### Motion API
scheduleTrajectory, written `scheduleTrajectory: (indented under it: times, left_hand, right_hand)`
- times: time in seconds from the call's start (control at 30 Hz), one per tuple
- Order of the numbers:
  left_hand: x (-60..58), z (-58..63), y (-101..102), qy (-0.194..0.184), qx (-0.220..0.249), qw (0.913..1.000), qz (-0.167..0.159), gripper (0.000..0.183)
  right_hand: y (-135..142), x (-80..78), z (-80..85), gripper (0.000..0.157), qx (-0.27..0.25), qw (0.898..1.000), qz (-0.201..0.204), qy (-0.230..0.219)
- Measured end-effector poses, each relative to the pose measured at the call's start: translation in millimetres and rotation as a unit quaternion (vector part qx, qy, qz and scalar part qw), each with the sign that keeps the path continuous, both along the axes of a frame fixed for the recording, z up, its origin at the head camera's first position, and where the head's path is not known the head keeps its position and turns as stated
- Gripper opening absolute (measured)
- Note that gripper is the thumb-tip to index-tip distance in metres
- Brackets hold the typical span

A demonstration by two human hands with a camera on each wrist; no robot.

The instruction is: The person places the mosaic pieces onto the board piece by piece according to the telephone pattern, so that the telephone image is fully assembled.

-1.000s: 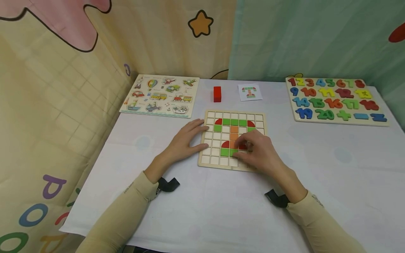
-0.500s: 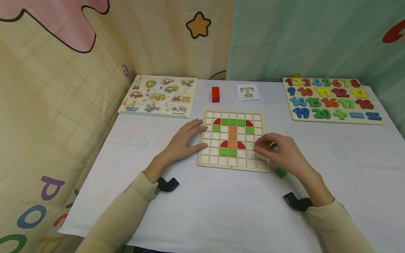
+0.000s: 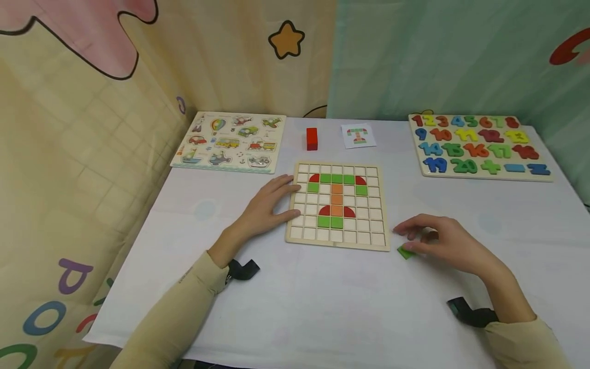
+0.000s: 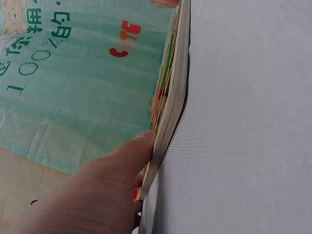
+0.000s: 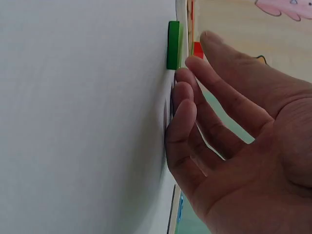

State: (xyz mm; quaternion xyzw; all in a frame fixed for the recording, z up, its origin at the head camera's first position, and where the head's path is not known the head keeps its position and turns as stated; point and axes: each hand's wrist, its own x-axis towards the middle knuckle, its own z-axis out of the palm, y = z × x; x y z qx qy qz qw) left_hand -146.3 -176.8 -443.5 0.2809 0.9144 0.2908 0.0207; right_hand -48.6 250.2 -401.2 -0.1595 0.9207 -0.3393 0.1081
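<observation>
A square wooden grid board [image 3: 376,225] lies flat on the table, with green and orange squares and red quarter-round pieces set in its cells. My left hand [image 3: 260,209] rests at the board's left edge, its thumb [image 4: 139,146] and fingers stretched out against the rim. Off the board's lower right corner lies a loose green square tile [image 3: 403,253]. Just over it is my right hand [image 3: 444,243], thumb and bent fingers apart and holding nothing. The thumb overlaps part of the tile in the head view. From the right wrist, the tile [image 5: 173,45] shows beyond the fingertips.
Behind the board stand a red block [image 3: 312,139] and a white pattern card [image 3: 369,141]. A vehicle puzzle board [image 3: 279,134] is at the back left, a number puzzle board [image 3: 488,178] at the back right. Printed curtains [image 3: 396,56] close off the far side.
My right hand has left the grid board and moved right and nearer, to the loose green tile. A red quarter-round piece shows where that hand was. The left hand stays put.
</observation>
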Motion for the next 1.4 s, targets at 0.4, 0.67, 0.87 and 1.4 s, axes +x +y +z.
scheduleTrajectory:
  times: [0.4, 0.67, 0.87, 1.4]
  left_hand:
    - [1.5, 1.9, 3.1, 0.004, 0.003, 1.0000, -0.002, 0.065]
    - [0.9, 1.6, 2.9, 0.004, -0.004, 1.0000, -0.003, 0.065]
    - [0.6, 0.1, 2.2, 0.001, -0.004, 1.0000, 0.001, 0.065]
    - [-0.8, -0.3, 0.7, 0.003, -0.003, 1.0000, -0.003, 0.065]
  right_hand:
    - [0.8, 7.9, 2.5, 0.032, 0.019, 0.999, 0.029, 0.031]
    - [-5.3, 8.7, 0.9, 0.032, 0.037, 0.999, 0.026, 0.022]
    - [-4.2, 7.4, -0.7, 0.025, 0.023, 0.999, 0.044, 0.017]
    - [-67.0, -34.6, 17.7, 0.015, -0.018, 0.999, 0.020, 0.034]
